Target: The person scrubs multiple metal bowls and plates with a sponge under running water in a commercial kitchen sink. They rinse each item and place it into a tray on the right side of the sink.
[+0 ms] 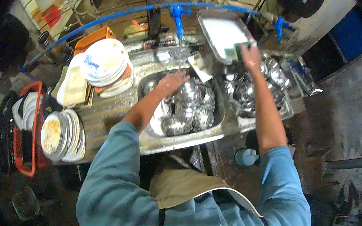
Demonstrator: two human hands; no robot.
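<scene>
My left hand (174, 82) is over the left sink basin, its fingers spread at the edge of a heap of shiny metal bowls (189, 95), under a blue tap (177, 16). Whether it touches a bowl is unclear. My right hand (250, 56) grips a green scouring sponge (238, 52) at the lower right corner of a rectangular tub (210, 42) of white, soapy liquid. More metal dishes (245, 94) fill the right basin, partly behind my right forearm. A small whitish rectangular dish (200, 67) leans at the left basin's upper right edge.
Stacks of soiled plates (52, 136) and round plates (104, 59) stand on the left drainboard (101, 117), beside rectangular dishes (75, 84). An orange-red basket (39, 120) with white dishes is far left. Cutlery (299, 74) lies right; a blue pipe (113, 16) runs behind.
</scene>
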